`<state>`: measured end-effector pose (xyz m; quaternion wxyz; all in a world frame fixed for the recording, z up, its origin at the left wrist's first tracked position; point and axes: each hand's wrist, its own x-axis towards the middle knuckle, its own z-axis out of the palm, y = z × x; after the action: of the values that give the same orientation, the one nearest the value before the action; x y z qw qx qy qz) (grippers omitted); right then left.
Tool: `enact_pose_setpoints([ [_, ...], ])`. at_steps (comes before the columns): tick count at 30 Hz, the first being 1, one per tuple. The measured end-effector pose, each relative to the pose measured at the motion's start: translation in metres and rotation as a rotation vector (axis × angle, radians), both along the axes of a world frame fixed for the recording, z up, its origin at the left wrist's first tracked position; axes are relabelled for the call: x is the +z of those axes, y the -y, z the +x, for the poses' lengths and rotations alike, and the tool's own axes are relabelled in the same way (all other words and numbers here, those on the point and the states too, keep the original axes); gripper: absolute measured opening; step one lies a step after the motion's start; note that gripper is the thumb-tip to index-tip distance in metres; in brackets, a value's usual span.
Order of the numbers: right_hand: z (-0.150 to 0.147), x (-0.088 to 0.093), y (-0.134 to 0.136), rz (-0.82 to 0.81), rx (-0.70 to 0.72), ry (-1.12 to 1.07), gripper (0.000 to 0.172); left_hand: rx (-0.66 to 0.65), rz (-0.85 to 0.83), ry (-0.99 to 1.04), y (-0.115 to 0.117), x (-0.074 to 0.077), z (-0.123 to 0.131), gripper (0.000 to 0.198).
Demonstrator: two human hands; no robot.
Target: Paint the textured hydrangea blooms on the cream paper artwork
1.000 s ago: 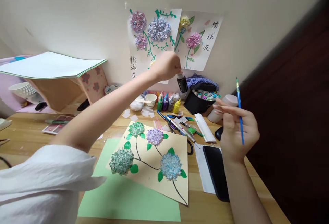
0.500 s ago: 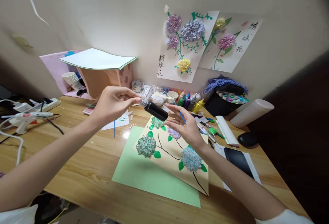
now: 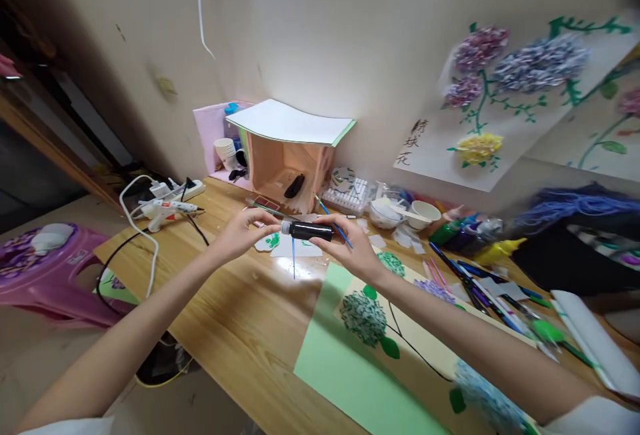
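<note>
A small black bottle [image 3: 314, 230] lies almost level in the air above the desk, its neck end to the left. My left hand [image 3: 241, 234] pinches that neck end between thumb and fingers. At the bottle's base, my right hand [image 3: 356, 248] grips the dark body, and a thin blue paintbrush [image 3: 344, 236] slants through its fingers. Below the bottle is a white paper [image 3: 300, 248] with green paint beside it. Under my right forearm a cream sheet with paper-scrap flowers [image 3: 364, 318] and painted stems rests on a light green sheet [image 3: 330, 368].
A peach box [image 3: 320, 162] under a white sheet stands against the wall. Left of it lie a glue gun [image 3: 165, 212] and cables. White cups [image 3: 425, 214], paint bottles [image 3: 500, 252] and scattered pens [image 3: 493, 295] line the right. A pink stool [image 3: 60, 282] stands beside the desk.
The view has swung left, bringing the stool and box interior into sight. The bottle has gone from tilted to nearly level, still between both hands.
</note>
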<state>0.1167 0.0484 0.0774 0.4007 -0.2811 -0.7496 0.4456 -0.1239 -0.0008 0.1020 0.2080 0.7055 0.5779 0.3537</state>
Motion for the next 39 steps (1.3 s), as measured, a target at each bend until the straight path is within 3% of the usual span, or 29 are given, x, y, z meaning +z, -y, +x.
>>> enact_pose_setpoints([
  [4, -0.026, -0.003, -0.020, 0.098, -0.007, 0.238, 0.025, -0.064, 0.031, -0.079, -0.008, -0.019, -0.021, 0.033],
  [9, -0.057, 0.003, -0.030, 0.199, 0.089, 0.342, 0.019, -0.122, 0.016, -0.070, -0.014, -0.036, -0.017, 0.039],
  [15, -0.090, 0.005, -0.039, 0.232, 0.051, 0.382, 0.032, -0.003, 0.006, 0.056, -0.020, -0.053, -0.026, 0.029],
  [21, -0.109, 0.000, -0.048, 0.172, 0.080, 0.287, 0.031, 0.093, 0.006, 0.198, -0.027, -0.066, -0.035, 0.033],
  [31, -0.127, -0.013, -0.059, 0.180, 0.103, 0.229, 0.029, 0.188, 0.017, 0.290, -0.036, -0.083, -0.042, 0.034],
  [39, -0.131, -0.017, -0.061, 0.223, 0.149, 0.279, 0.027, 0.219, 0.031, 0.261, -0.035, -0.085, -0.044, 0.025],
])
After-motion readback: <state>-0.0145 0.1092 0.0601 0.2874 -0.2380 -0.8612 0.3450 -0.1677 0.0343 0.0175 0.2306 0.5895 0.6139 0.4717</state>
